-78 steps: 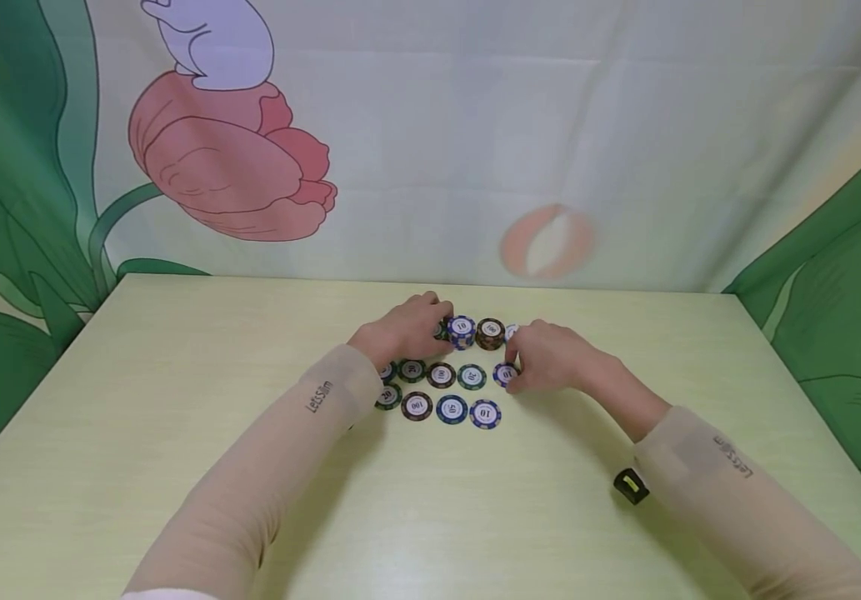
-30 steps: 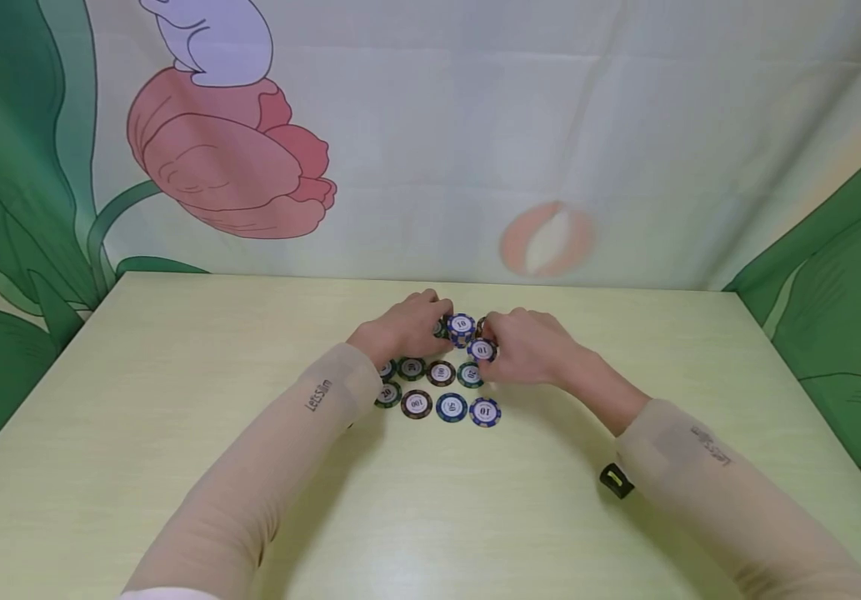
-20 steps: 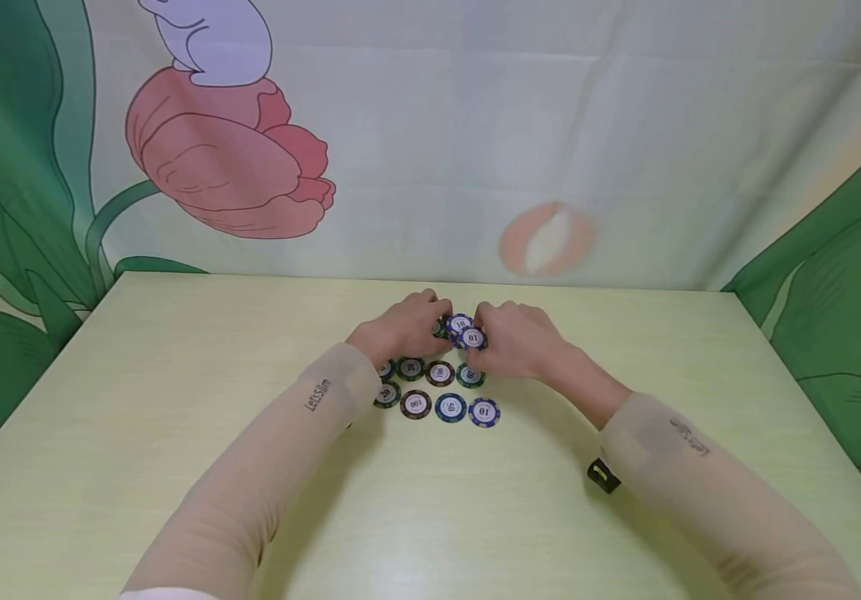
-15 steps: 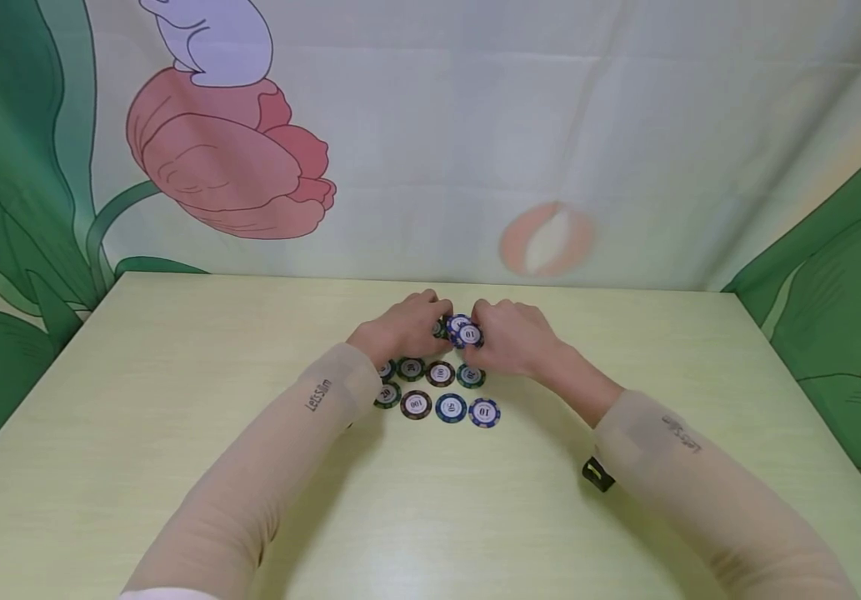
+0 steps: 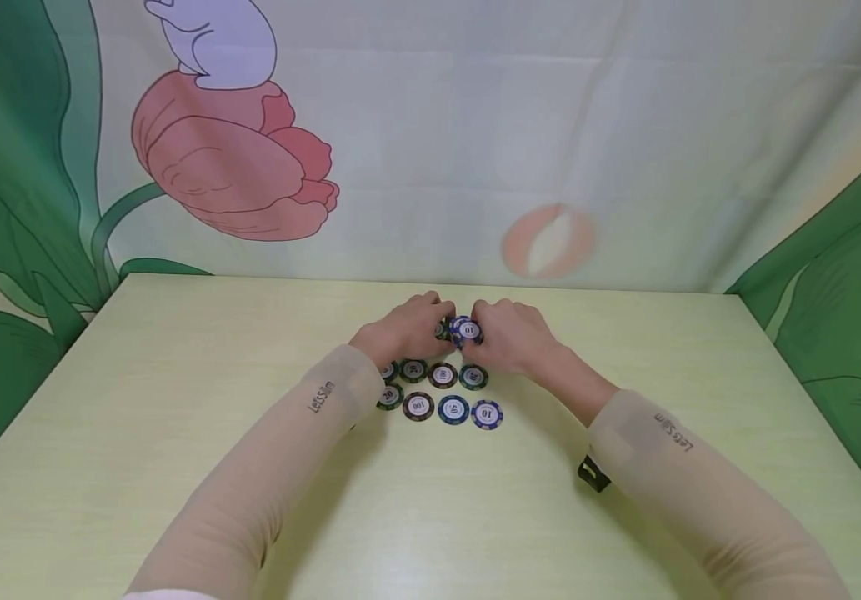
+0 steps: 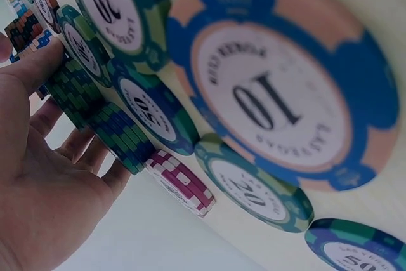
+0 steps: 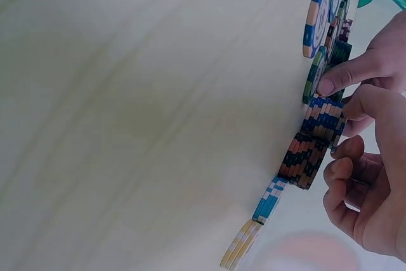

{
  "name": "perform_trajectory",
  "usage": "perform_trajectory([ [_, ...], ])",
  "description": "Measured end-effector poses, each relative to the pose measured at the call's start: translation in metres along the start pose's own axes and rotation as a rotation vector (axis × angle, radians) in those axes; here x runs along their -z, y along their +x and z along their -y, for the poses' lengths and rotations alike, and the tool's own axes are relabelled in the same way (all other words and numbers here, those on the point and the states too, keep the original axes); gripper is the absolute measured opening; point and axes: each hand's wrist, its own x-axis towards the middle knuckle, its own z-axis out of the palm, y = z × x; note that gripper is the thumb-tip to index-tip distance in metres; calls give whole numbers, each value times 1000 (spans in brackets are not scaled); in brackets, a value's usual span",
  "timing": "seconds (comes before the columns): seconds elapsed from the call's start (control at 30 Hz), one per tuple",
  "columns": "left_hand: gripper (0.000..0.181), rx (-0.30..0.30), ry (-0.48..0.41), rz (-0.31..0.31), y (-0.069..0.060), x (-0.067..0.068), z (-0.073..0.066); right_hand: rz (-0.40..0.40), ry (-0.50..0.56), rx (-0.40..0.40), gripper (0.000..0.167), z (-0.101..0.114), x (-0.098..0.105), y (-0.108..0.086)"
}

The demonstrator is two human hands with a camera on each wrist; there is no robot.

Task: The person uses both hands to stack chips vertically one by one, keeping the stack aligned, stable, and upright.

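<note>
My right hand pinches a blue-and-pale poker chip marked 10 at the top of a stack of blue chips in the back row. Just left of it, my left hand holds a green chip stack, thumb on the near side and fingers behind. A blue-green stack stands beside those fingers. Nearer me lie single chips: a green 20, a dark 100, a blue 50 and another 10. My left forearm partly hides the leftmost chips.
Further along the back row stand a brown-black stack, a blue-white stack and a yellow stack; a purple-white stack is at the left end. A printed curtain hangs behind the pale table.
My right hand has taken the 10 chip from the right end of the middle row and carried it left and back onto the blue stack. The left hand has stayed put.
</note>
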Motion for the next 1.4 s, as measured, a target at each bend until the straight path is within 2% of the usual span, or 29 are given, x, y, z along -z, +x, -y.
perform_trajectory([
  [0.33, 53, 3, 7, 1, 0, 0, -2, -11, 6, 5, 25, 0, -2, 0],
  [0.6, 55, 1, 13, 9, -1, 0, -3, -10, 26, -24, 47, -5, -1, -3],
  [0.87, 55, 2, 9, 6, -2, 1, -2, -5, 64, -23, 35, -5, -1, -3],
  [1.3, 56, 0, 4, 2, -3, 2, -3, -15, 80, -15, 33, -5, -3, -2],
  [1.4, 57, 5, -1, 3, -4, 2, -4, -11, 75, -22, 38, -4, -1, -2],
])
